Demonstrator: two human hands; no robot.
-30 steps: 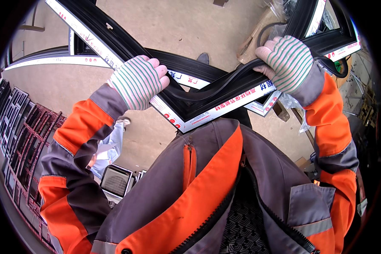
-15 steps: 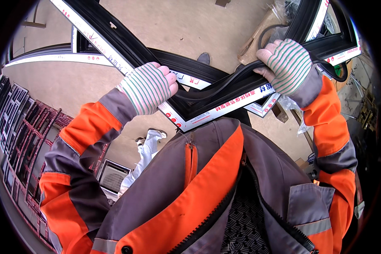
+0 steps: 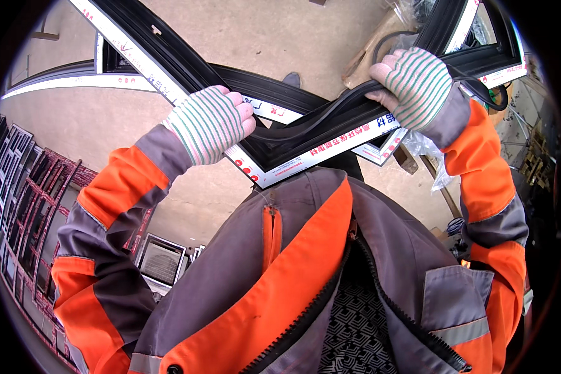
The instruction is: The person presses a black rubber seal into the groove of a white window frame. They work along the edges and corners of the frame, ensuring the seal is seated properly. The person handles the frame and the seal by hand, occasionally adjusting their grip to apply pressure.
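Observation:
In front of me is a black window frame point(image 3: 330, 144) with white printed protective film along its edges, its near corner pointing at my jacket. A black rubber sealing strip point(image 3: 321, 121) sags along the near bar between my hands. My left hand point(image 3: 212, 124), in a striped knit glove, is closed at the left bar beside the corner, where the strip runs in under the fingertips; its thumb is hidden. Farther right, my right hand point(image 3: 414, 90), gloved alike, wraps its fingers round the strip above the near bar. The strip's loose tail point(image 3: 489, 93) loops beyond that wrist.
Other black frame bars point(image 3: 268, 96) lie beneath and cross this one. Racks of dark and red-wrapped profiles point(image 3: 34, 218) stand at the left. A framed grille panel point(image 3: 162, 258) rests at lower left. Clear plastic wrap point(image 3: 427, 159) hangs at the right, over the concrete floor point(image 3: 274, 37).
Both hands keep their hold, with the strip lying slightly closer to the near corner. The view has shifted a little, and a person's white-trousered leg at lower left has gone out of sight.

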